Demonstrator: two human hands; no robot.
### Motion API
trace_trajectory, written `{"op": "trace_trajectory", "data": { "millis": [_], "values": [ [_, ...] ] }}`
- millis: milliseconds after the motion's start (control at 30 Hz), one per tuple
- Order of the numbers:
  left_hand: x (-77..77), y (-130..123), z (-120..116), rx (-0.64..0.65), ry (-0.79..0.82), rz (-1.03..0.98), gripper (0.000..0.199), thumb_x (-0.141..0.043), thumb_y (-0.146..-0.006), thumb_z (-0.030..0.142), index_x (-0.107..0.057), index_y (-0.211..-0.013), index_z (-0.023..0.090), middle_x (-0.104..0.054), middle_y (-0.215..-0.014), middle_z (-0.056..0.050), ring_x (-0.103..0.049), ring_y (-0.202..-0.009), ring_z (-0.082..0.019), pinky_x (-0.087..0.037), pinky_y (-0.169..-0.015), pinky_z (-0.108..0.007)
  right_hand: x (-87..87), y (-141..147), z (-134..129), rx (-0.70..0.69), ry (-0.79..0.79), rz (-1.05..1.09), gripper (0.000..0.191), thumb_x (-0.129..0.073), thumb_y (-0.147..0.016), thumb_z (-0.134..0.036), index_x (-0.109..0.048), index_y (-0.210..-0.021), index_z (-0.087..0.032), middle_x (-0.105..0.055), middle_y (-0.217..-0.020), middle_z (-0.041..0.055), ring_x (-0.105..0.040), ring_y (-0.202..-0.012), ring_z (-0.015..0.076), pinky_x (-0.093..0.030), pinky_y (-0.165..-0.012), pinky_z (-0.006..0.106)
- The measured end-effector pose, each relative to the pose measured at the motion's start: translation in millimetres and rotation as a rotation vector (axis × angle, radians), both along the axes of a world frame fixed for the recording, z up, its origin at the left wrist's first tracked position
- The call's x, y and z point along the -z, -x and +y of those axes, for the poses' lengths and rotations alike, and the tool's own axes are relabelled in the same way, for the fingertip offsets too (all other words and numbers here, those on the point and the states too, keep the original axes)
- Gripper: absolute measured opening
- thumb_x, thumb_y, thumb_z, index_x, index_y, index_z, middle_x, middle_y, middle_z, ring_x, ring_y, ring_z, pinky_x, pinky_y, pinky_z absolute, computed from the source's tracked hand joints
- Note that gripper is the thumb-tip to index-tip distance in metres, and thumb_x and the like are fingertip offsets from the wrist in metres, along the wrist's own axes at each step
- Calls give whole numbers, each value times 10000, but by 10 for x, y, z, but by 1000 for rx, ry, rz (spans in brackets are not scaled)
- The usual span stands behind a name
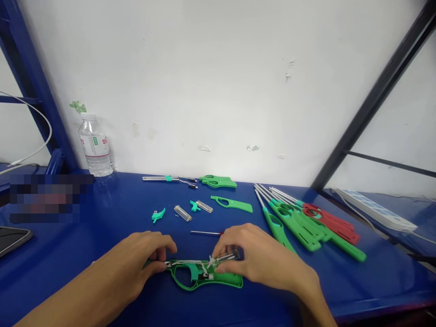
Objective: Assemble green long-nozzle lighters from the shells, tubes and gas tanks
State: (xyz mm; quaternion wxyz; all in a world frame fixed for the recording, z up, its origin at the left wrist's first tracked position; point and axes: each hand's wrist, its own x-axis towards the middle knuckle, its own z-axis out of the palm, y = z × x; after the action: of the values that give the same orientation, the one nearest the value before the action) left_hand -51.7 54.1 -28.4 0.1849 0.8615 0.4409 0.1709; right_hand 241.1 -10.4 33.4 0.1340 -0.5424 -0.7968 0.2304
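Note:
A green lighter half-shell (225,279) lies open side up at the table's front, with a teal trigger (195,272), white wires and a small black part inside it. My left hand (155,254) pinches the narrow left end of the shell, where a metal piece shows. Over the shell's wide right part, my right hand (238,254) holds a clear fuel tank (223,258) between thumb and fingers. Just behind that hand lies a thin screwdriver (205,233), its red handle partly hidden by the fingers.
Behind are a teal trigger (158,215), clear tanks (183,213), green shells (231,204) and metal tubes (160,178). Several green and red lighters (306,218) lie right. A bottle (97,147) stands back left, a phone (13,240) lies left, and a power strip (374,210) sits far right.

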Motion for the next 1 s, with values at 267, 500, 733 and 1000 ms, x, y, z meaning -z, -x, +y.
{"op": "trace_trajectory", "data": {
  "millis": [267,500,733,1000],
  "values": [
    [-44,-4,-36,55,38,-9,243,-561,-897,219,-779,-964,302,-767,-959,14,-699,-893,-199,-490,-810,-286,22,32,29,1,21,-3,95,-859,-879,-311,-836,-972,-308,-783,-924,-57,-685,-864,151,-415,-709,253],
    [-8,-113,-137,138,0,-70,410,-466,-980,163,-757,-1179,372,-719,-1150,18,-690,-1016,-165,-500,-892,-254,20,10,9,18,20,-11,98,-852,-886,-304,-828,-981,-310,-786,-943,-54,-685,-897,161,-411,-724,256],
    [-6,-165,-161,178,31,-80,284,-511,-1027,266,-762,-1087,384,-690,-1091,42,-668,-972,-142,-488,-871,-240,-2,18,-9,22,31,-3,93,-843,-889,-282,-826,-978,-305,-788,-939,-50,-686,-875,157,-405,-702,254],
    [36,-272,-81,169,-15,-6,367,-433,-991,198,-780,-933,304,-694,-988,-10,-662,-909,-179,-444,-793,-302,15,7,-1,23,38,-4,105,-848,-889,-298,-822,-991,-302,-782,-954,-45,-679,-901,165,-412,-722,261]
  ]
}}
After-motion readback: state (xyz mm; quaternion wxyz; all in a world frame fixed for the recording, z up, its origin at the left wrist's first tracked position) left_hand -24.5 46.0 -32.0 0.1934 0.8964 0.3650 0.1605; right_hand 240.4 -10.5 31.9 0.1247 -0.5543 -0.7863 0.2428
